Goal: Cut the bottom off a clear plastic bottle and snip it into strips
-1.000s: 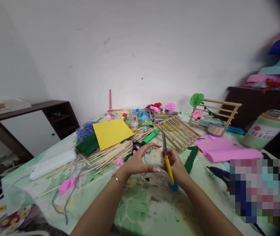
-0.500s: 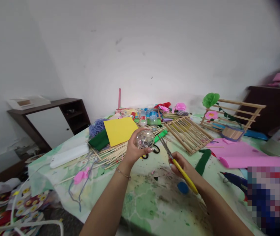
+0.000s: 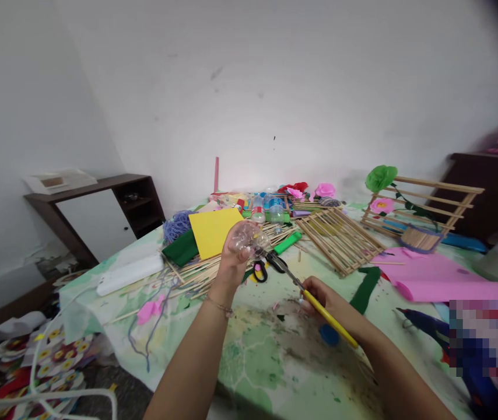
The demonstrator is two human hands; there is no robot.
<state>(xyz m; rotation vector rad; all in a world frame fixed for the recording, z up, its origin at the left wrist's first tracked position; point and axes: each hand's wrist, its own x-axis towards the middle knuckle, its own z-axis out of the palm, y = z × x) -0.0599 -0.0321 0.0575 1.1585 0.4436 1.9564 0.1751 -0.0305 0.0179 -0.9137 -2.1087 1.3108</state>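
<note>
A clear plastic bottle piece [image 3: 251,236] is held up over the table in my left hand [image 3: 232,262], its fingers wrapped round the side. My right hand [image 3: 319,296] grips yellow-handled scissors [image 3: 330,318], whose metal blades point up and left and reach the lower right edge of the plastic piece. Whether the blades are apart is too small to tell. Black-handled scissors [image 3: 260,272] lie on the table just below the plastic piece. A blue cap [image 3: 329,335] rests below my right hand.
Behind my hands lie a yellow sheet [image 3: 214,232], thin wooden sticks [image 3: 200,272], a stick lattice [image 3: 340,239] and plastic bottles [image 3: 258,210]. At right are pink paper [image 3: 441,280], a glue gun [image 3: 424,321] and a wooden stand with flowers [image 3: 432,201].
My left hand has turned and tilted the plastic piece, moving it slightly left. The scissor blades, earlier apart from it, now meet its edge. The view has shifted slightly.
</note>
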